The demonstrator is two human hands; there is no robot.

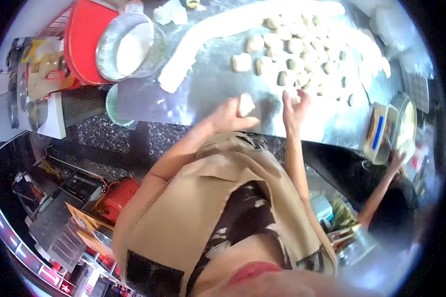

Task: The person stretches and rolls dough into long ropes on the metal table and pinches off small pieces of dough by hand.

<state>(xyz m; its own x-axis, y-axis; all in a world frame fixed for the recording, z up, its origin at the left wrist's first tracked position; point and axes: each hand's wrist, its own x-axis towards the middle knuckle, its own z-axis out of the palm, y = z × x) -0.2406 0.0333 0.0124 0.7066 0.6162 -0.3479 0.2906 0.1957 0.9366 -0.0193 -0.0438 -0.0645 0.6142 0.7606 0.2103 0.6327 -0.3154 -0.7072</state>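
My left hand [229, 116] is closed around a small pale dough piece [246, 105] just above the near edge of the metal table [208, 91]. To its right, my right hand [296, 110] is held with thumb and fingers apart and nothing visible between them. Just beyond its fingertips lie several floured dough pieces [295, 46], scattered over the right half of the table. One dough piece [241, 63] sits apart at the left of the group. Behind them curves a long white roll [203, 37] that looks like dough.
A metal bowl [106, 52] with white powder stands at the left by a red lid or tray [82, 29]. A green-rimmed basin [112, 106] sits below the table's left edge. On the right, a co-worker's hand [398, 161] is near a cardboard box [380, 133] and a round container [408, 121].
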